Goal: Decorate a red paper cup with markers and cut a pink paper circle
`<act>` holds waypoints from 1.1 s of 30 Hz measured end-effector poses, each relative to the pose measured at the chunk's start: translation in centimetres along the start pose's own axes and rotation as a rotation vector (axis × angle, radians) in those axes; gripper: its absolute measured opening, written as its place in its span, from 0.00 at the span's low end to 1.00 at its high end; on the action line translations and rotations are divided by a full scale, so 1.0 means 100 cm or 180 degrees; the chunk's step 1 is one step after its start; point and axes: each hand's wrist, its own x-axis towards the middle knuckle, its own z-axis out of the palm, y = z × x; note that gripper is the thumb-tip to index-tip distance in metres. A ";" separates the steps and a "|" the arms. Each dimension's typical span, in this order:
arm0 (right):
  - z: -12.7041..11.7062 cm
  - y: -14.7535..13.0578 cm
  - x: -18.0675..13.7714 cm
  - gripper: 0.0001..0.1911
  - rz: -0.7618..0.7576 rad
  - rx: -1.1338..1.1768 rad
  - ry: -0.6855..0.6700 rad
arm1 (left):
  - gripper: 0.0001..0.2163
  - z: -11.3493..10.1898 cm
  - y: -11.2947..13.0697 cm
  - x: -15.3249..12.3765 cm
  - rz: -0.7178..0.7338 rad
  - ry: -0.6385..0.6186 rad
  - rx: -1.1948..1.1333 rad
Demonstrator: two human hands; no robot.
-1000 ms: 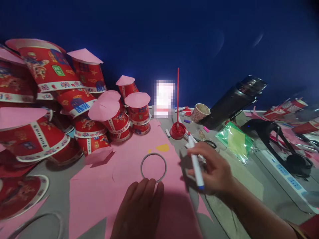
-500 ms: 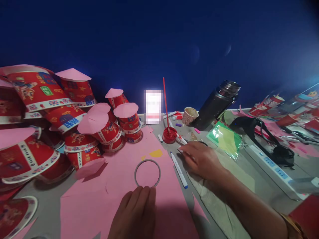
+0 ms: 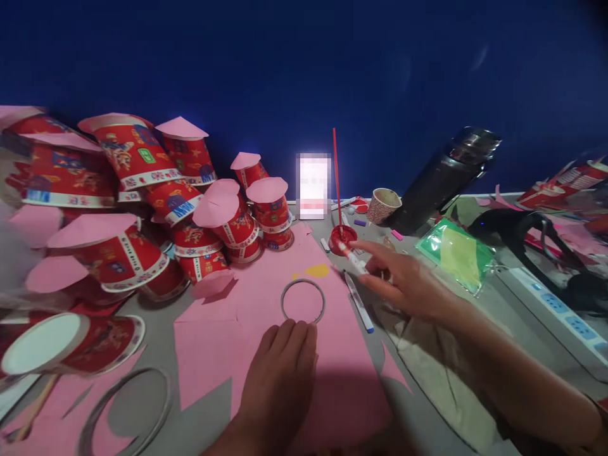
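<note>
A thin grey ring (image 3: 283,303) lies flat on a large pink paper sheet (image 3: 213,354). My left hand (image 3: 282,370) holds the ring's near edge against the paper, fingers together and curved down; its thumb is hidden. Farther right, my right hand (image 3: 403,278) is open, index finger and thumb apart around a white marker with an orange-red end (image 3: 352,258). Whether either touches the marker I cannot tell. A blue-and-white marker (image 3: 360,304) lies just below that hand, at the paper's right edge. Behind the fingers stands a small red pot (image 3: 338,239) with a red stick (image 3: 337,177).
Red paper cups with pink cone tops (image 3: 137,202) are stacked at left. Another grey ring (image 3: 167,396) lies at front left. Toward the right are a patterned cup (image 3: 384,206), a black thermos (image 3: 441,180), a green packet (image 3: 458,253), a black strap (image 3: 513,247) and a power strip (image 3: 553,310).
My right hand has opened from a closed grip and moved toward the orange-red marker. My left hand stays on the ring. The view has turned left, bringing the second ring into sight.
</note>
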 end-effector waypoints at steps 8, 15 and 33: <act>0.020 -0.028 0.003 0.19 -0.0129 0.2020 -0.1029 | 0.15 -0.001 0.001 -0.002 0.0076 0.0117 0.0073; 0.044 -0.024 0.005 0.09 -0.1558 0.0819 -0.0135 | 0.15 -0.002 0.002 -0.001 0.0051 0.0135 0.0111; 0.064 -0.026 0.024 0.06 -0.2179 -0.0077 0.0120 | 0.11 -0.006 0.006 0.000 -0.0064 -0.0286 0.0197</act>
